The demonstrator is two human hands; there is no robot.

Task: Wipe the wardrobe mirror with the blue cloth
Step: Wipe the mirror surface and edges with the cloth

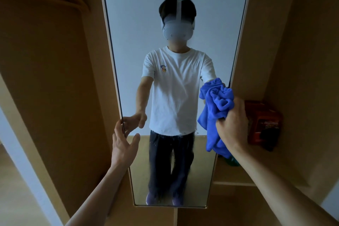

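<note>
mirror (128, 24) top cropped, red box (264, 123) blurred

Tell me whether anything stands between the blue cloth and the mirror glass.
Nothing visible does. The right hand holds the bunched blue cloth at the right edge of the wardrobe mirror; the left hand touches its left edge, well clear.

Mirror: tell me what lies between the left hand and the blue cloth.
Only bare mirror glass, showing the person's reflection, separates the left hand from the blue cloth; the head view shows it.
</note>
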